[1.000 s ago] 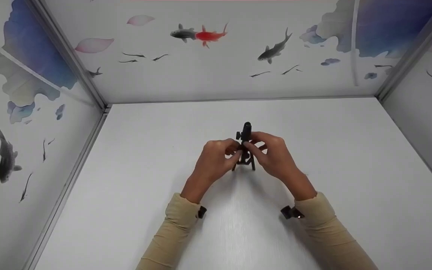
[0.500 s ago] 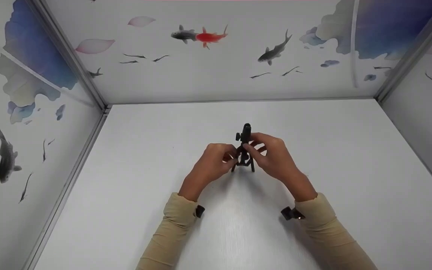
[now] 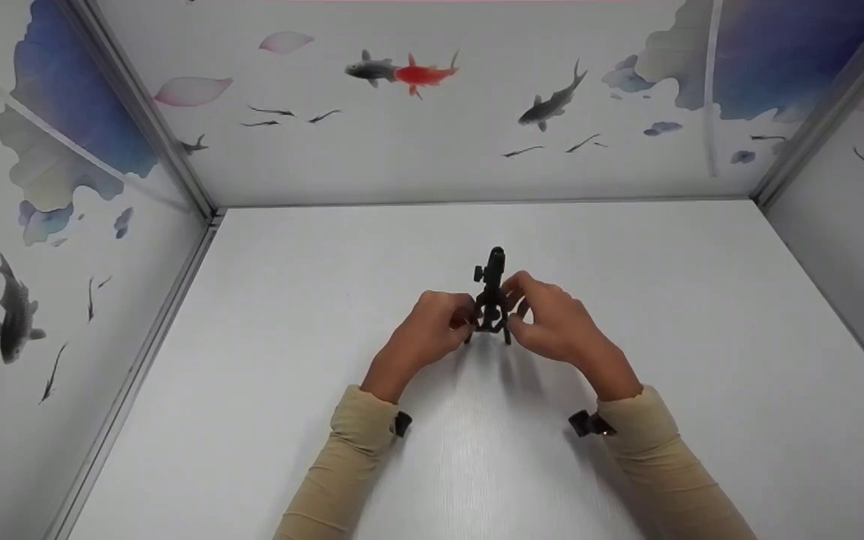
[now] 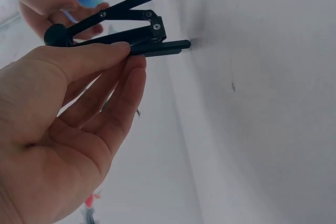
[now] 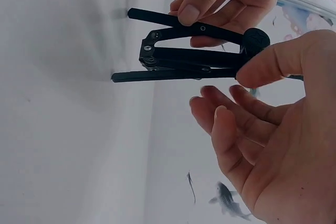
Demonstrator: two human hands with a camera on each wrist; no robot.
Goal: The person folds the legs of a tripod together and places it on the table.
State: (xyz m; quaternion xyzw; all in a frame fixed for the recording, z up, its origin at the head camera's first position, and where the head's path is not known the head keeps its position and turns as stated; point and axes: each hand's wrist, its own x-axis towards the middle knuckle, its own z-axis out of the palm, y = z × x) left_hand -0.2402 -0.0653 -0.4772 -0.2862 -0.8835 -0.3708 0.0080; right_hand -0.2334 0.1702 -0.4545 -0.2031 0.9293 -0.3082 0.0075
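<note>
A small black mini tripod (image 3: 492, 296) stands upright at the middle of the white table, its legs partly spread. My left hand (image 3: 432, 322) pinches one leg between thumb and fingers; in the left wrist view the thumb (image 4: 100, 59) lies along that leg. On the other side is my right hand (image 3: 556, 319). Its thumb (image 5: 273, 64) touches the opposite leg just below the round hub (image 5: 255, 40), while its loosely bent fingers (image 5: 226, 129) stand apart from the leg. The braces (image 4: 134, 15) between the legs show plainly in the left wrist view.
The white table (image 3: 289, 300) is bounded by a back wall (image 3: 432, 150) and side walls printed with fish and leaves. Metal strips (image 3: 132, 367) run along the panel edges. A small black device (image 3: 589, 424) sits at the right wrist, another (image 3: 402, 424) at the left.
My right hand has slid down from the tripod's upper part to beside its leg, and its fingers have loosened. My left hand has shifted lower, from the middle joint to the left leg.
</note>
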